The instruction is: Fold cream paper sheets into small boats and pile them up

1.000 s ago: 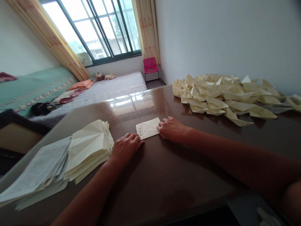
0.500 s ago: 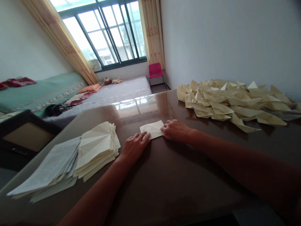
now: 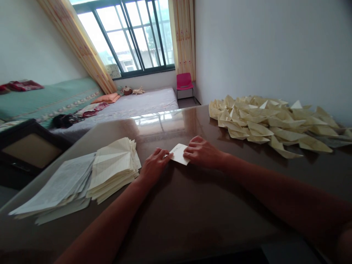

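In the head view, the small paper is on the bench, held between two hands. It looks as if it is being folded, and the step now seems to be getting a fold to sit right. A few dark marks show on its top.

The left hand is mostly closed, with its fingers bent and their tips on the left corner of the paper. The right hand is curled in too, and its fingers hold the right side of the paper down. I can't tell if any fingers go under it. The next move calls for a light, steady hold, I think, with the paper's edges lined up and pressed flat. If one hand pulls too hard, the paper could slip or fold crooked.

Left of the paper, past the left hand, is the cream stack. The gray sheets are farther left, tucked close to it. Right of the paper and farther back is the folded pile, next to the wall.

Bare brown top shows in front of the paper and behind it, up to the far edge, so the hands have room to slide there. There is less room on the left, because the left arm is close to the cream stack.
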{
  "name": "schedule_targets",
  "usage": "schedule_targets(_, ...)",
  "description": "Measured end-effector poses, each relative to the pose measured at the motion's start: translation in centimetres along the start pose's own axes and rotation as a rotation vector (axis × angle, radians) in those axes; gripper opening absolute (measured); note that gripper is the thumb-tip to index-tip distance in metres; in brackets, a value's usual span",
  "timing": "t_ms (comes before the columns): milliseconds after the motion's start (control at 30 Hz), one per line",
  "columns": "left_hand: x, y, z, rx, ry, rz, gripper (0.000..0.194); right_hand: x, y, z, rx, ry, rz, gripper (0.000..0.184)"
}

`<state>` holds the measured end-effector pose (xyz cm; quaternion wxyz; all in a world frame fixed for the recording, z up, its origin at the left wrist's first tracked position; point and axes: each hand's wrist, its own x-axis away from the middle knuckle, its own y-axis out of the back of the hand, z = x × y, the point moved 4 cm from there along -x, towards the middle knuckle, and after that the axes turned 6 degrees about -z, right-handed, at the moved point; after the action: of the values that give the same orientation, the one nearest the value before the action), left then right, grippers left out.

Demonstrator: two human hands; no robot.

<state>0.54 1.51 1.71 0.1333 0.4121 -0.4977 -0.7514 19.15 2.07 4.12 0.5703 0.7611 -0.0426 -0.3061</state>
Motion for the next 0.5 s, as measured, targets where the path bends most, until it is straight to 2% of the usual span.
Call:
schedule_targets(100,0.2,0.6,-1.5,0.116,-0.029,0.056,0.024,-0.5,0.8,1.9,-0.032,0.068,0.047,0.019)
schedule_targets(200,0.4,1.0,-2.4,0.187,-0.044,0.081,0.027,-0.5,1.5,2.1,-0.151,0.066,0.141,0.026)
schedule_targets(333,0.4,0.8,-2.6,0.140,-0.041,0.139,0.028,0.2,1.1,-0.1,-0.360,-0.021,0.281,0.033)
schedule_targets(433,0.3,0.8,-2.3,0.138,-0.043,0.184,0.030,0.7,0.0,-1.9,-0.563,-0.108,0.305,0.027)
schedule_targets(500,0.5,1.0,-2.0,0.212,-0.054,0.204,0.030,1.0,-0.8,-2.6,-0.693,-0.166,0.300,0.026)
